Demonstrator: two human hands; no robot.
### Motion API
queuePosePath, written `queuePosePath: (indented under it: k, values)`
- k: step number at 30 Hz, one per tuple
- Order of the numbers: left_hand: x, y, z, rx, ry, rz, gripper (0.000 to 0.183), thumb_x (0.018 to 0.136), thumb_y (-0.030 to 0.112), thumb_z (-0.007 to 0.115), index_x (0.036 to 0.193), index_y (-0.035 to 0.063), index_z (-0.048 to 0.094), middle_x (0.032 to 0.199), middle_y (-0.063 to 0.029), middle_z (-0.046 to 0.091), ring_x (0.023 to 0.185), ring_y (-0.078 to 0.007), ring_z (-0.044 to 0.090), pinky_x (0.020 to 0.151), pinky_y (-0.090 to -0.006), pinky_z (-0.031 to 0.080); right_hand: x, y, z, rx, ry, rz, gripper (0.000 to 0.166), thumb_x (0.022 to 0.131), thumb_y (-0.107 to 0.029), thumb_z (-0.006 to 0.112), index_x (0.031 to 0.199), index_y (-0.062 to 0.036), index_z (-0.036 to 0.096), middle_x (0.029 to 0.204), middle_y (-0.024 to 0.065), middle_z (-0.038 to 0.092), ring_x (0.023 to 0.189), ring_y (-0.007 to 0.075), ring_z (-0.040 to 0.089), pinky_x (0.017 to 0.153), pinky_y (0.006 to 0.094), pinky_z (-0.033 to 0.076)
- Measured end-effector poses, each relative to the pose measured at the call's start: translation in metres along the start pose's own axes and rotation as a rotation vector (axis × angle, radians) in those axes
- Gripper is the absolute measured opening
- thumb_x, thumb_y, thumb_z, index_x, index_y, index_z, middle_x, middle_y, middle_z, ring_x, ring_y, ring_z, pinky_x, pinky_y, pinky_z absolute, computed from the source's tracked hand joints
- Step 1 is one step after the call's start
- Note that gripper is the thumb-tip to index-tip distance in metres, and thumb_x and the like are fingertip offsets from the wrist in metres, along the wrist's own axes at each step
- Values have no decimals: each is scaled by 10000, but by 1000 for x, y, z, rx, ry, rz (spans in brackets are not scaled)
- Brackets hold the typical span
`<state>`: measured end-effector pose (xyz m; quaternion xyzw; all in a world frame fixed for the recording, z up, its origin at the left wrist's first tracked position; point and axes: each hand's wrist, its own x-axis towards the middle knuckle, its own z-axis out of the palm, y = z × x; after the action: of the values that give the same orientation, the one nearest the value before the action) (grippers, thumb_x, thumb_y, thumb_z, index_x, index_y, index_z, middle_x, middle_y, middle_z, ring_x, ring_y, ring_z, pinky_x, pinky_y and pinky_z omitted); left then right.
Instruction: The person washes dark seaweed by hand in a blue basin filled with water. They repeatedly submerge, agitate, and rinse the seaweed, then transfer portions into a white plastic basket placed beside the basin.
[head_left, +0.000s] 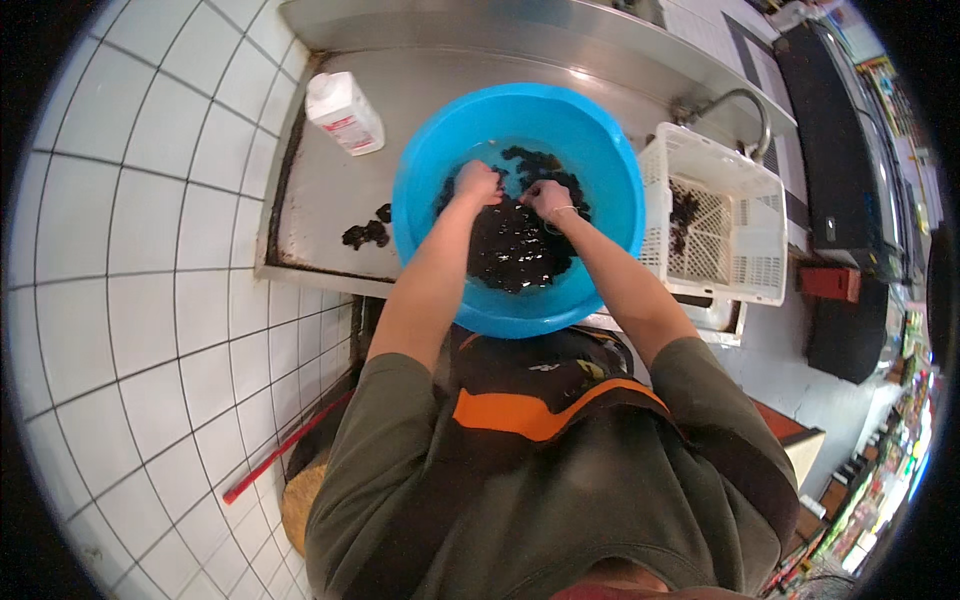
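Note:
A big blue plastic basin stands before me on a steel sink counter. Water and a heap of dark, ruffled wood ear mushroom fill its bottom. Over the far left part of the heap is my left hand, its fingers curled around a dark piece that barely shows. My right hand, with a thin band at the wrist, pinches another dark piece a short way to the right. The two hands are apart, and their fingertips are partly hidden against the dark mass.
Left of the basin, a white jug with a printed label stands on the steel counter. Loose dark pieces lie nearer me. To the right are a white plastic crate with dark scraps inside and a curved faucet. A tiled wall borders the left.

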<state>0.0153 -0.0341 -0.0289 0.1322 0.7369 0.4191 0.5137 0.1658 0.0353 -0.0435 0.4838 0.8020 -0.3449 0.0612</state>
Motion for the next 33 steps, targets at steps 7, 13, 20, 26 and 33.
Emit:
queuePosePath:
  k: [7, 13, 20, 26, 33]
  values:
    - [2, 3, 3, 136, -90, -14, 115, 813, 39, 530, 911, 27, 588, 851, -64, 564, 696, -168, 565, 583, -299, 534, 17, 25, 4, 1179, -300, 300, 199, 792, -6, 535, 990, -10, 556, 799, 106, 609, 655, 172, 599, 491, 275, 475]
    - [-2, 2, 7, 236, -42, -22, 111, 767, 129, 640, 801, 23, 634, 730, -58, 594, 561, -153, 572, 447, -260, 484, 15, 23, -6, 1280, -367, 339, 219, 816, 14, 508, 1027, -37, 543, 862, 77, 566, 694, 157, 570, 524, 256, 468]
    - [-7, 3, 2, 173, -60, -119, 101, 795, 158, 616, 812, 58, 618, 698, -31, 572, 550, -124, 525, 435, -241, 435, 2, 4, -15, 1151, -273, 352, 171, 811, -4, 501, 954, -61, 576, 782, 50, 565, 611, 132, 552, 469, 249, 444]
    - [-24, 23, -3, 57, -140, -31, 94, 825, 152, 565, 837, 70, 610, 695, -18, 567, 588, -101, 524, 479, -225, 440, 8, 7, -8, 1038, -281, 308, 212, 779, 25, 483, 945, -54, 589, 715, 46, 563, 573, 123, 542, 458, 237, 445]
    - [-119, 73, -56, 77, 19, 467, 155, 834, 116, 515, 944, 60, 609, 780, -34, 595, 679, -111, 570, 555, -230, 477, 5, 3, -12, 958, -311, 252, 156, 744, -8, 538, 882, -12, 611, 668, 69, 565, 538, 144, 526, 457, 271, 446]
